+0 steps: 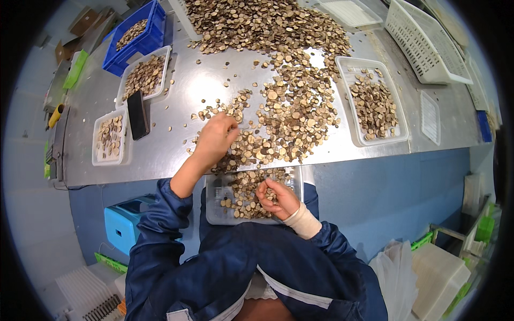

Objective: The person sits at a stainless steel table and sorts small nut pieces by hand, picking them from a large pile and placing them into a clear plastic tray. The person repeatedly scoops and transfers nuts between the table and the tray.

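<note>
Round dried slices, pale with dark rims, lie spread in a band (pixel 297 104) on the steel table (pixel 180 160), below a large heap (pixel 265 24) at the top. My left hand (pixel 217 134) rests over the band's left edge, fingers curled down; what is under the fingertips is hidden. On my lap, below the table edge, sits a clear plastic tray (pixel 217 216) with more slices. My right hand (pixel 279 198) is above this tray, palm up, with its fingers curled around several slices.
At the left are a blue crate (pixel 154 28), two white trays of slices (pixel 166 60) (pixel 95 150) and a black smartphone (pixel 137 116). A white tray of slices (pixel 341 80) and a white perforated basket (pixel 417 48) are at the right. A blue stool (pixel 124 228) stands below.
</note>
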`<state>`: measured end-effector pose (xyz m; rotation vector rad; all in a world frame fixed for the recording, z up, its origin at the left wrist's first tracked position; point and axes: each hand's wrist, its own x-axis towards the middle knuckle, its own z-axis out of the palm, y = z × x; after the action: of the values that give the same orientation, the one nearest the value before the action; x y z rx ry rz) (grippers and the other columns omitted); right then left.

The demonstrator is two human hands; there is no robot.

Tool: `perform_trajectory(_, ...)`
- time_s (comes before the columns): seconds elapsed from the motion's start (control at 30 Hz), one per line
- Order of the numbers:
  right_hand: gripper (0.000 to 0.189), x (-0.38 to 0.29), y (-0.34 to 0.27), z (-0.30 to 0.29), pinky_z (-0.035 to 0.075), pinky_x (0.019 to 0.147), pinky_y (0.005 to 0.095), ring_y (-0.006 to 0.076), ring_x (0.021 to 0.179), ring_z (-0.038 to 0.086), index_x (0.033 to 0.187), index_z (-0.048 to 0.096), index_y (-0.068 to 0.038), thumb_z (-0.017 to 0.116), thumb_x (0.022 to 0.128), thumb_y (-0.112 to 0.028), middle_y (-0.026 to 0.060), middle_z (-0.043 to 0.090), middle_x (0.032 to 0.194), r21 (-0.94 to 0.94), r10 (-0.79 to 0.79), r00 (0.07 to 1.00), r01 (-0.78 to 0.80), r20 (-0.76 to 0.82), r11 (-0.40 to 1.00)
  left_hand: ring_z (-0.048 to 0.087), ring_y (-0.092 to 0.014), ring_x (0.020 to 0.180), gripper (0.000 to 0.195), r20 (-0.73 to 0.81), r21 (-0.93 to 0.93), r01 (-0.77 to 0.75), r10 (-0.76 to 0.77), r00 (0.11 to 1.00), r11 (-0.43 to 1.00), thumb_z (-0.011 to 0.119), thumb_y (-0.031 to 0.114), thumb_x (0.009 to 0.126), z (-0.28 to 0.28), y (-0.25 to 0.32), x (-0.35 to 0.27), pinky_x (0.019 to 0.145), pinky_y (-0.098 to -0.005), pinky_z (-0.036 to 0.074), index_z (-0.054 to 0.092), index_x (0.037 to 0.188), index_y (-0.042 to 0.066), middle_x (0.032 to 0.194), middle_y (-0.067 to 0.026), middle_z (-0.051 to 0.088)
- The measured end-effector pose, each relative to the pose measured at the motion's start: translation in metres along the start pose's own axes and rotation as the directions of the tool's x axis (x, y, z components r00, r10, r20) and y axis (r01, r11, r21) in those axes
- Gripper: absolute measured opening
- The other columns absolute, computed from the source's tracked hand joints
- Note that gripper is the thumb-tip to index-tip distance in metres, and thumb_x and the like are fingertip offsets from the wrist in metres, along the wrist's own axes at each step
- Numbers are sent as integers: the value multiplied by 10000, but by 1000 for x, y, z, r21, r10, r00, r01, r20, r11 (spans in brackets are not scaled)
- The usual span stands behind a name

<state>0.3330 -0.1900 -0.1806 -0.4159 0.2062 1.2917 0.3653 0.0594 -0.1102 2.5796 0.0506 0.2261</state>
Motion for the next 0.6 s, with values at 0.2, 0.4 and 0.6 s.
perform_trajectory(0.2,335,0,1,-1,290,395,174,89,565,410,922,541,-8,396,1036,-288,86,534,866,19,9,1000,-9,16,1000,575,-308,814,111,82,9,17,-18,997,1000,640,122,827,3,1,1,726,-371,462,621,852,16,844,-130,566)
perform_trajectory(0.4,454,1,-1,-2,287,403,164,92,565,405,1089,564,-7,319,1044,-387,94,591,924,-70,18,1000,-18,-11,997,595,-280,881,96,343,-361,-10,142,928,933,671,30,799,-30,40,-18,781,-360,473,639,889,21,876,-100,610)
perform_trajectory(0.6,409,4,1,-6,291,394,161,82,576,416,1098,551,5,336,1047,-340,77,571,925,19,44,998,-44,41,999,541,-344,1013,192,-17,-34,-86,85,996,996,561,33,851,-16,6,-1,907,-405,439,622,1028,-8,1045,-171,569)
